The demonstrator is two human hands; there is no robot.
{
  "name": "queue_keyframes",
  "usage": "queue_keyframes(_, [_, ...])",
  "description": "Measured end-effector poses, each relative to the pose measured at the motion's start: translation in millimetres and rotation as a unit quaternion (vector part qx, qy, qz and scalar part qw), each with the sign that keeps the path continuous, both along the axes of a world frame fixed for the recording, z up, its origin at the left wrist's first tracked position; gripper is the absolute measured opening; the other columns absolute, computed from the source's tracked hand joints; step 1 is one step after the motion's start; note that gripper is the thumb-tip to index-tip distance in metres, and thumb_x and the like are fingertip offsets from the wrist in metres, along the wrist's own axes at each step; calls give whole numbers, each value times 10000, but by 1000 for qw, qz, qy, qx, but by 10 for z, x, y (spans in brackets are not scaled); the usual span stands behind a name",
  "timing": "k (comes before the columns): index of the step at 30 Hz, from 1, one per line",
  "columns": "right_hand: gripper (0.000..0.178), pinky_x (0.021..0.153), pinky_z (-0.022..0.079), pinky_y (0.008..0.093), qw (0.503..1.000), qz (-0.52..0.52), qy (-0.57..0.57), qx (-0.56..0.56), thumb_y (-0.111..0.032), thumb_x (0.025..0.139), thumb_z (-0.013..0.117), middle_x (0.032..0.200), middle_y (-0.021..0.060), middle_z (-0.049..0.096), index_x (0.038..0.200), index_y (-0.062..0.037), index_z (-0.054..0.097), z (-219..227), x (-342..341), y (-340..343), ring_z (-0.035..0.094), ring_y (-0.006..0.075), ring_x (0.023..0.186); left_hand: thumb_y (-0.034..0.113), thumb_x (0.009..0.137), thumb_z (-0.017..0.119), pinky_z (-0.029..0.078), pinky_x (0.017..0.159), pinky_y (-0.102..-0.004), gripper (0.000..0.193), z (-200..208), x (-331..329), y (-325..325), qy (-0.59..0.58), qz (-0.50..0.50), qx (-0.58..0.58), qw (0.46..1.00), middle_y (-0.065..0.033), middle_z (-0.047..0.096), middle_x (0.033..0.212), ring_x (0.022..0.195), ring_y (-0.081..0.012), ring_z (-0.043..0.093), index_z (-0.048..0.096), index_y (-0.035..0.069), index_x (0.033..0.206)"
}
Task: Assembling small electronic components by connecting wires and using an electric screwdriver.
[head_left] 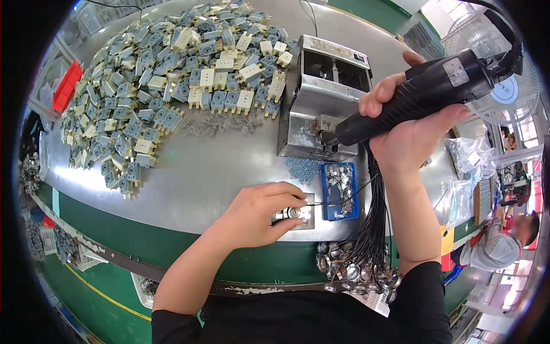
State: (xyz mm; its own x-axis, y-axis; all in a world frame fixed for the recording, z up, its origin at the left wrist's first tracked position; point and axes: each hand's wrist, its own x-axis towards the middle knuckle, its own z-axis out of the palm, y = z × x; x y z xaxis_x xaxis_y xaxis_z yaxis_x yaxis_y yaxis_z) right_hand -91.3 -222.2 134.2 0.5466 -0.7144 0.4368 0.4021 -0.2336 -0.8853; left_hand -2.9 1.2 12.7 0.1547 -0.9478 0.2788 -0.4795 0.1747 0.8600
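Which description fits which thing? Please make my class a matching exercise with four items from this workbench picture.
Things
1. Driver
2. Left hand
3. Springs
4. Tray

Descriptions
A. Lying loose at the near edge of the heaped grey and cream blocks
B. Blue, with small metal pieces in it
C. Holding a shiny part
D. Black, gripped by the right hand

Right pairs: 1-D; 2-C; 3-A; 4-B
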Motion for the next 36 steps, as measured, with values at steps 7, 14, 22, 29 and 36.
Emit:
queue_keyframes(7, [1191,630,473,397,1000,16,4,3,-1029,789,364,767,79,557,1399,-12,479,-47,25,0,536,214,624,84,799,863,614,911,-402,305,12,9,12,0,-2,-5,1000,-106,760,1188,1048,-318,756,760,39,1084])
queue_keyframes(14, [1199,580,459,385,997,63,37,37,-1028,793,368,740,69,539,1414,-6,469,-19,-23,143,511,202,567,109,815,853,612,889,-406,302,-38,-2,32,1,0,3,1000,-101,760,1183,1043,-315,752,750,49,1093])
queue_keyframes(22, [1202,542,467,359,964,245,-4,102,-966,852,444,769,40,547,1578,-10,374,26,-198,724,531,177,567,185,853,818,601,848,-418,253,-67,24,83,-1,10,-5,1000,-61,747,1190,1018,-311,737,753,67,1067])
queue_keyframes(29, [1211,569,477,374,957,272,39,87,-973,820,499,774,57,546,1578,-36,377,-147,-175,823,544,192,581,248,865,808,586,826,-435,240,-68,35,60,-13,9,5,1000,-31,742,1142,966,-308,735,762,83,1033])
queue_keyframes(36, [1224,588,479,369,960,264,43,84,-992,793,498,792,51,533,1558,-43,387,-242,-211,878,550,188,603,248,853,818,580,820,-455,264,-87,29,82,-11,4,24,1000,-45,736,1117,946,-334,733,749,51,1013])
